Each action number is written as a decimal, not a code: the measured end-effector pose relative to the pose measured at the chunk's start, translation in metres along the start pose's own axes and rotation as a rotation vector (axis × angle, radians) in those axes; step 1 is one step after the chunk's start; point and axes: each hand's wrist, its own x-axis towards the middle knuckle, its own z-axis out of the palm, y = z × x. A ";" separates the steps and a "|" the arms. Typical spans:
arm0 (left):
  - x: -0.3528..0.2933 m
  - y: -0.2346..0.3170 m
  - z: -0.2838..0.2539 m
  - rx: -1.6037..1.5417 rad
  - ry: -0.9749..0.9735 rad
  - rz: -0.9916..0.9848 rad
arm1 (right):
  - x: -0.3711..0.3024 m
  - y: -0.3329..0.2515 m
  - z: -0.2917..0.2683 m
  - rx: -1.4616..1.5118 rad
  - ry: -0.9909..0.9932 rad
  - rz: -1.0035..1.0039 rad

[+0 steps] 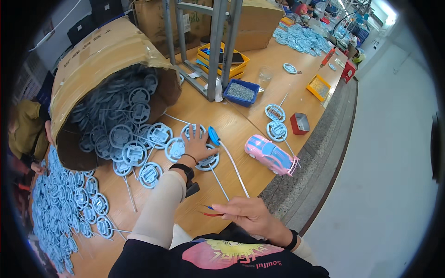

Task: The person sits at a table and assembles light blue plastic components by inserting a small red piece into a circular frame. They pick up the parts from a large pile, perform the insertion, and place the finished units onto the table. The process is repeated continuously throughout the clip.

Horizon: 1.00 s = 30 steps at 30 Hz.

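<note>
My left hand (198,147) reaches out palm down with its fingers spread, on top of several light-blue plastic rings shaped like small steering wheels. One ring (209,162) shows below the palm, with a thin pale cord or stick running from it toward me. Close to my body, my right hand (250,215) is closed on the end of a white cable (235,167). A red wire (212,214) and a blue wire (210,207) stick out left from its fingers. The cable's far end meets a brighter blue round piece (213,135) just right of my left fingers.
A tipped cardboard box (104,44) spills blue rings, with a big pile (55,199) at left. To the right lie a pink toy car (271,155), a red box (300,124) and a blue tray (241,92) of small metal parts. A metal frame (215,51) stands behind; a person (27,125) is at left.
</note>
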 end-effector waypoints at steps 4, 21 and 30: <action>-0.036 -0.037 -0.013 -0.003 -0.096 0.106 | -0.001 0.016 -0.005 0.032 0.020 0.080; -0.262 -0.190 -0.082 -0.150 0.564 -0.403 | 0.043 0.033 0.104 0.069 -0.251 0.127; -0.219 -0.162 -0.082 -0.057 0.314 -0.338 | 0.035 0.041 0.147 -0.033 -0.260 0.152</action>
